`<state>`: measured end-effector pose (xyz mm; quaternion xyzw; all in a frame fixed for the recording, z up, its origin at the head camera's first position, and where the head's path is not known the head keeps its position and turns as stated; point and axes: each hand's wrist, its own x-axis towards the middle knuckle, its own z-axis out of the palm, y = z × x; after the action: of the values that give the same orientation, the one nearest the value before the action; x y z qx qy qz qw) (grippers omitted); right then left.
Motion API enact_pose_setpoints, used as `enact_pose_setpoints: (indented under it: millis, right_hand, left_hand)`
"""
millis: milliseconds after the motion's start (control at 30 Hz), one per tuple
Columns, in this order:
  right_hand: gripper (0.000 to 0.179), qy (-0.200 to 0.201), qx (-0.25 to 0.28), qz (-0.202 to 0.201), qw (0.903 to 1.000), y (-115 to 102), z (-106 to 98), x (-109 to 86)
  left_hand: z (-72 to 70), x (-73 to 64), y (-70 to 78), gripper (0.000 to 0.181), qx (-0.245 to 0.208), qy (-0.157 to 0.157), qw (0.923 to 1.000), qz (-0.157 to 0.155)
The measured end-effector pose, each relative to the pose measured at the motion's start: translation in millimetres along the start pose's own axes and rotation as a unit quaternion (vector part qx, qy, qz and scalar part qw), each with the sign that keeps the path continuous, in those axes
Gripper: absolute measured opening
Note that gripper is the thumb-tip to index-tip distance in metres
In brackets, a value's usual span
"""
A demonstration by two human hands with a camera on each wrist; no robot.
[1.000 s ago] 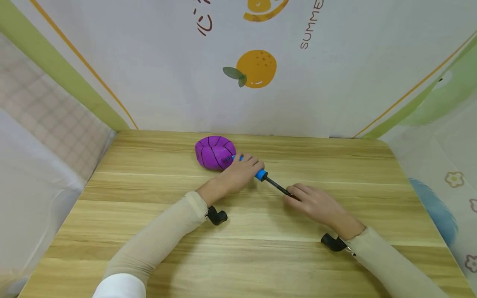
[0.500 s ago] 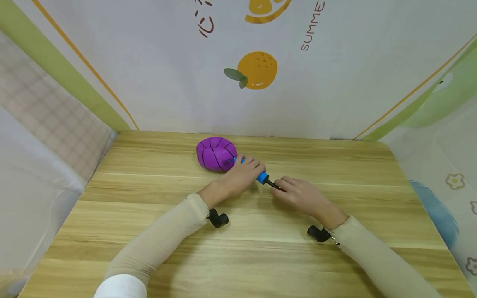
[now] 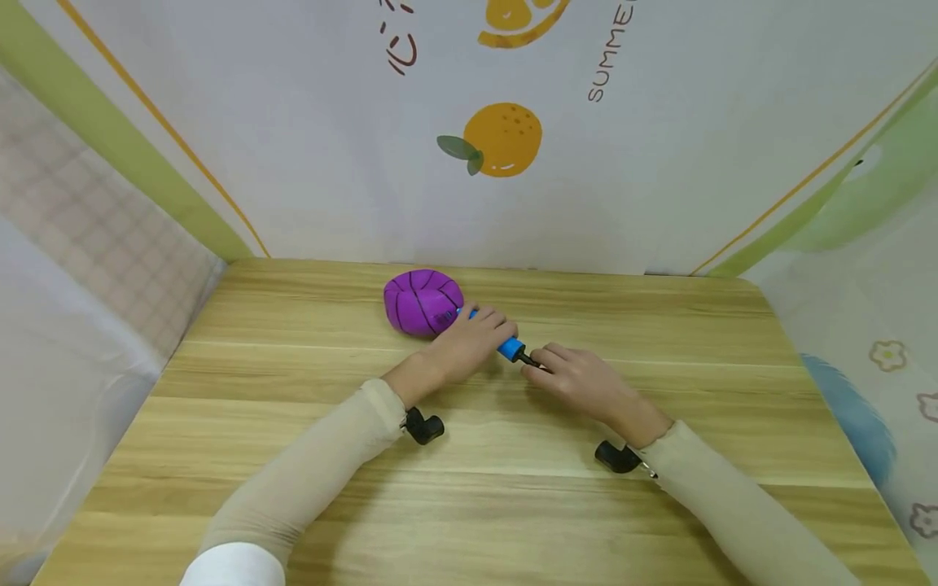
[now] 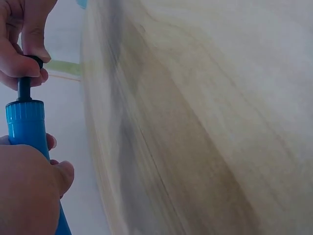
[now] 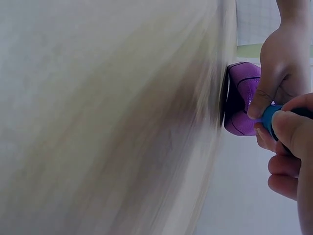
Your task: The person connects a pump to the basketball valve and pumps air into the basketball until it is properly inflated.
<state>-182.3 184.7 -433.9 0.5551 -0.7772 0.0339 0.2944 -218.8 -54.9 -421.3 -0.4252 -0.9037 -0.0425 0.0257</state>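
A purple ball [image 3: 419, 303] with black lines, sagging and dented, lies near the table's back edge in the head view. My left hand [image 3: 465, 346] grips the blue barrel of a hand pump [image 3: 510, 349], whose far end meets the ball's right side. With its fingers, my right hand [image 3: 582, 382] holds the pump's black handle [image 4: 35, 60]. In the left wrist view only a short stretch of black rod [image 4: 24, 89] shows between barrel and handle. The right wrist view has the ball [image 5: 242, 81] behind both hands; the pump's nozzle is hidden there.
The wood-grain table [image 3: 469, 505] extends around both arms. A white printed cloth [image 3: 330, 163] hangs right behind its back edge, with more cloth at both sides. A black camera mount [image 3: 423, 426] juts from the left wrist, another [image 3: 617, 457] from the right.
My right hand has moved left toward my left hand, and the black rod has slid into the barrel. The left hand and the ball have stayed about where they were.
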Motion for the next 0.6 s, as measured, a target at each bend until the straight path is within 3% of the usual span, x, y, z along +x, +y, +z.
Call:
enact_pose_setpoints:
  millis: [100,267,600]
  right_hand:
    - [0.016,-0.003,0.003,0.000,1.0000,-2,0,-1.0]
    - [0.040,0.004,0.006,-0.002,1.0000,-4,-7,-10.5]
    - [0.036,0.004,0.020,-0.004,0.9998,-15,-29,-29.5]
  left_hand:
    - [0.1,-1.4,-2.0,0.026,-0.006,0.001,1.0000,0.005]
    - [1.2,-0.4,-3.0,0.027,-0.004,0.004,1.0000,0.003]
    - [2.1,-1.9,-3.7,0.027,-0.004,0.001,1.0000,0.002]
